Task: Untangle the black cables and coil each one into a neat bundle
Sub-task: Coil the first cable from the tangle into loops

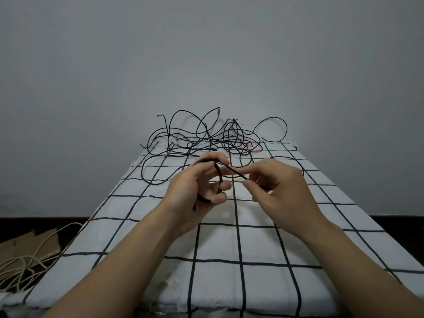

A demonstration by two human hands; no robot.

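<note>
A tangle of thin black cables (pixel 206 138) lies at the far end of the table, against the wall, with a few white taped ends sticking out. My left hand (pixel 197 187) grips a small coil of black cable (pixel 219 177) looped around its fingers. From that coil a short straight stretch of cable (pixel 236 172) runs right to my right hand (pixel 280 187), which pinches it between thumb and fingertips. Both hands hover above the middle of the table.
The table carries a white cloth with a black grid (pixel 229 249). A loose cable loop (pixel 156 171) trails toward the left edge. On the dark floor at the left lie flat cardboard (pixel 29 244) and a beige cord (pixel 20 267). A plain wall stands behind.
</note>
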